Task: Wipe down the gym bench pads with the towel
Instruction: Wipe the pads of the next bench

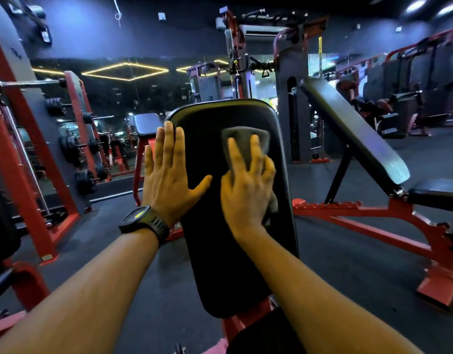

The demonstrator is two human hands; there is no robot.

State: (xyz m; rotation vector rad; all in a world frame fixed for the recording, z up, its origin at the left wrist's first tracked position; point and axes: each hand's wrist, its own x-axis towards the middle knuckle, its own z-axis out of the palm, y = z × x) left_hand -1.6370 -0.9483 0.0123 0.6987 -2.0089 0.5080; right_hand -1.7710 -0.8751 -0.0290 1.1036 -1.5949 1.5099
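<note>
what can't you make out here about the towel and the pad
Head view only:
1. Most of the towel: covered by the right hand.
2. That hand's outer fingers: motion-blurred; flat or curled, cannot tell.
3. Wiped or dirty parts of the bench pad: unreadable in dim light.
4. Face of the watch: too small to read.

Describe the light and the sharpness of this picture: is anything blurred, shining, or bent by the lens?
Head view: dim gym, yellow light strips glowing behind; the right hand and towel are smeared by motion, the left hand sharper; the neighbouring bench shows pale glare; the wide lens bends red frames at the edges.
</note>
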